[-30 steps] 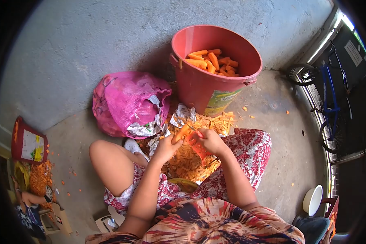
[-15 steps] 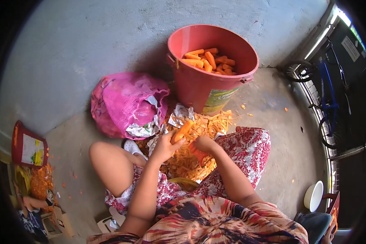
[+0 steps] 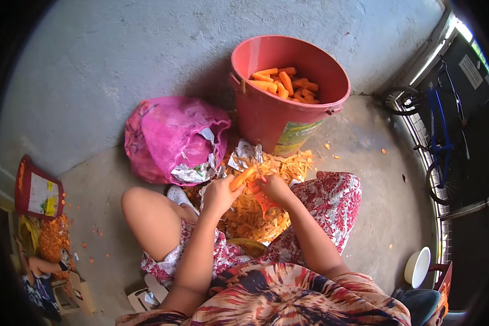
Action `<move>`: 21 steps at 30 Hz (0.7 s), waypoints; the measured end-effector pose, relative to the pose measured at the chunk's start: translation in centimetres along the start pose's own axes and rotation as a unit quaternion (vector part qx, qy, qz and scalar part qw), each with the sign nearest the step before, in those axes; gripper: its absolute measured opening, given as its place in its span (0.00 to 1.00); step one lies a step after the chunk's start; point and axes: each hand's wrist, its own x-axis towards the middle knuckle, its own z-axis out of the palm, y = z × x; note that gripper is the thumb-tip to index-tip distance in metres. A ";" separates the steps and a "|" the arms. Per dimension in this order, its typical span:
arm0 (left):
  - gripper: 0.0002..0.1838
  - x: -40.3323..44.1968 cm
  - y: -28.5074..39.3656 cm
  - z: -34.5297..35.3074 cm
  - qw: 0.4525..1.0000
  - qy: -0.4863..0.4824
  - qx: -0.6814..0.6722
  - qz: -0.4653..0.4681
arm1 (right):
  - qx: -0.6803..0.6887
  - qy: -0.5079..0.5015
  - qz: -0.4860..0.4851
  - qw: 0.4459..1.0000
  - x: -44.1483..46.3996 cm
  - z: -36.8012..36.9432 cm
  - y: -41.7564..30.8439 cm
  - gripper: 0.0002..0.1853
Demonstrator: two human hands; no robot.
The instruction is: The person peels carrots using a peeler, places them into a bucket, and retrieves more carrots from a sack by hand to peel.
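My left hand (image 3: 220,194) is closed round the thick end of a peeled-looking orange carrot (image 3: 243,177), whose free end points up and to the right. In my right hand (image 3: 275,189) is a red-orange peeler (image 3: 263,200), its wide handle hanging below the fingers. The peeler's head is close by the carrot's tip; I cannot tell whether they touch. Beneath both hands a heap of carrot peelings (image 3: 261,225) lies between my legs. Crumpled printed paper (image 3: 246,155) sticks out of the heap's far side.
A big red bucket (image 3: 261,122) holding several carrots (image 3: 285,84) stands by the wall. Left of it slumps a pink mesh sack (image 3: 168,136). A second red bucket (image 3: 38,190), more peelings and another person's leg (image 3: 44,267) are far left. At right are a blue bicycle (image 3: 437,125) and white basin (image 3: 418,267).
My right hand has turned and brought the peeler up toward the carrot's tip. The carrot in my left hand now leans further right. The view has shifted slightly.
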 end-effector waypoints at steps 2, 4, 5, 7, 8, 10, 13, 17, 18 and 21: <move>0.14 -0.3 1.2 0.2 0.985 0.047 -0.165 -0.003 | -0.009 -0.088 0.042 0.995 2.5 3.0 4.9 0.18; 0.14 0.4 1.5 -0.5 0.973 0.070 -0.222 0.013 | -0.034 -0.122 0.019 0.992 4.0 5.8 7.3 0.19; 0.13 0.4 1.4 -0.7 0.977 0.068 -0.202 0.021 | -0.019 -0.083 0.012 0.996 3.8 6.4 6.9 0.19; 0.14 0.2 0.4 -0.5 0.985 0.061 -0.161 0.021 | -0.006 -0.067 -0.003 0.998 3.0 5.2 4.2 0.19; 0.15 0.2 -0.1 -0.1 0.993 0.053 -0.104 0.003 | 0.000 -0.060 -0.009 0.998 2.6 4.3 3.2 0.19; 0.16 -0.1 0.0 -0.1 0.999 0.032 0.011 -0.032 | 0.061 -0.032 -0.007 0.998 1.1 1.5 1.0 0.19; 0.17 0.3 -0.5 0.8 0.995 0.079 0.016 -0.059 | 0.088 -0.015 -0.023 0.996 -0.5 -0.6 -0.6 0.19; 0.16 0.3 -0.4 0.3 0.993 0.070 0.050 -0.075 | 0.111 -0.006 -0.029 0.993 -1.7 -1.9 -1.8 0.19; 0.16 0.3 -0.4 0.2 0.994 0.062 0.058 -0.071 | 0.126 -0.011 -0.027 0.992 -1.9 -1.9 -2.1 0.19; 0.13 -0.1 0.3 -0.1 0.997 0.061 0.047 0.001 | 0.087 -0.012 -0.036 0.996 -0.4 0.1 -0.3 0.19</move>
